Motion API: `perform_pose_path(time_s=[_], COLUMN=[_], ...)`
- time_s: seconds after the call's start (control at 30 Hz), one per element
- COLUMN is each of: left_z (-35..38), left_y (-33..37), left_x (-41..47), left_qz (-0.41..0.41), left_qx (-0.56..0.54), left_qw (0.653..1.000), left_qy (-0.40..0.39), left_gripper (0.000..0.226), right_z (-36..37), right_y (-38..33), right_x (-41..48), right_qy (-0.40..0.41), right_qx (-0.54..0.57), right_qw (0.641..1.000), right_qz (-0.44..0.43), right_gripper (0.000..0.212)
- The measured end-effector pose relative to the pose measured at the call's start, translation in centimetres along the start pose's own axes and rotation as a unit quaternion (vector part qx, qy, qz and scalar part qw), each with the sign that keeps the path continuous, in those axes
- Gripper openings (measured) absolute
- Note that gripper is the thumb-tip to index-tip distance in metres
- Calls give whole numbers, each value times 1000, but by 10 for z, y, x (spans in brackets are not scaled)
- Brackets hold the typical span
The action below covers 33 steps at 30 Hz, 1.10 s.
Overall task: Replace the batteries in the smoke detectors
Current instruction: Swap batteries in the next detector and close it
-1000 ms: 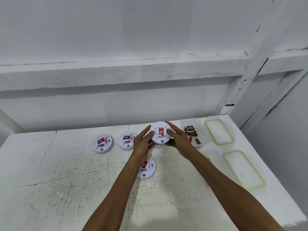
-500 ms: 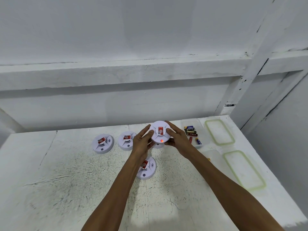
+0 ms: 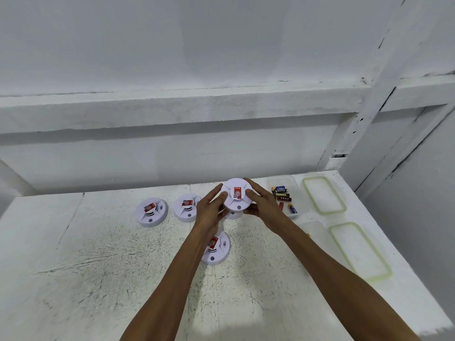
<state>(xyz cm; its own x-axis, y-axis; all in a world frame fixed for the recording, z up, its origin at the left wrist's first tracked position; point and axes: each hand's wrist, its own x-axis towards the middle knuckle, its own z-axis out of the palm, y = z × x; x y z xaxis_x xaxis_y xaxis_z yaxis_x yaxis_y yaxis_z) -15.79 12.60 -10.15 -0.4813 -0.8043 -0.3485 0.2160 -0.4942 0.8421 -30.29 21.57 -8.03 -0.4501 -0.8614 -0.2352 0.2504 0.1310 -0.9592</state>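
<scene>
White walls and a rough white counter (image 3: pixel 98 254) set the scene, and both hands are up over the middle of it. Left hand (image 3: pixel 209 214) and right hand (image 3: pixel 263 209) cradle one smoke detector (image 3: pixel 236 196) between them, lifted clear of the counter. The fingers curl round opposite sides of its rim and the thumbs reach onto the face, a two-sided hold that looks suited to twisting the body or steadying it for a check. Its red-labelled face tilts toward the person, presumably so it can be read. Directly below, a white round piece (image 3: pixel 232 215) peeks out; I cannot tell whether it's another detector or a base. Three more wait face up: the far-left detector (image 3: pixel 152 212), the middle detector (image 3: pixel 186 207) just beside it, and the near detector (image 3: pixel 216 248) partly under the left forearm. Off to the right, within easy reach, a clear tub (image 3: pixel 299 193) holds loose batteries (image 3: pixel 282 193), its top uncovered, with two green-rimmed lids (image 3: pixel 323 195) set aside beyond it. My read: this unit is being closed up or tested, with the others to follow.
</scene>
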Motion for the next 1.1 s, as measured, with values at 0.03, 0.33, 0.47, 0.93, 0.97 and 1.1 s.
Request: perform_pose_path(time_s=[0.03,0.33,0.47,0.93,0.97,1.1], left_z=[0,0,0,-1,0,0], left_y=[0,-2,-2,1,1,3], left_x=[0,1,1,-1,-2,-2], left_qz=[1,0,1,-5,-5,-5], left_qx=[0,6,8,9,10,7], left_qw=[1000,1000,1000,1000,1000,1000], left_qy=[0,2,0,5,5,7], left_gripper=[36,39,39,39,39,39], right_z=[0,0,0,1,1,1], right_y=[0,0,-2,2,2,1], right_x=[0,-2,-3,-2,-2,-2], right_qy=[-1,5,7,0,1,2], right_qx=[0,6,7,-1,-1,-1], right_qw=[1000,1000,1000,1000,1000,1000], right_qz=[0,6,5,5,5,3], right_gripper=[35,35,34,34,34,34])
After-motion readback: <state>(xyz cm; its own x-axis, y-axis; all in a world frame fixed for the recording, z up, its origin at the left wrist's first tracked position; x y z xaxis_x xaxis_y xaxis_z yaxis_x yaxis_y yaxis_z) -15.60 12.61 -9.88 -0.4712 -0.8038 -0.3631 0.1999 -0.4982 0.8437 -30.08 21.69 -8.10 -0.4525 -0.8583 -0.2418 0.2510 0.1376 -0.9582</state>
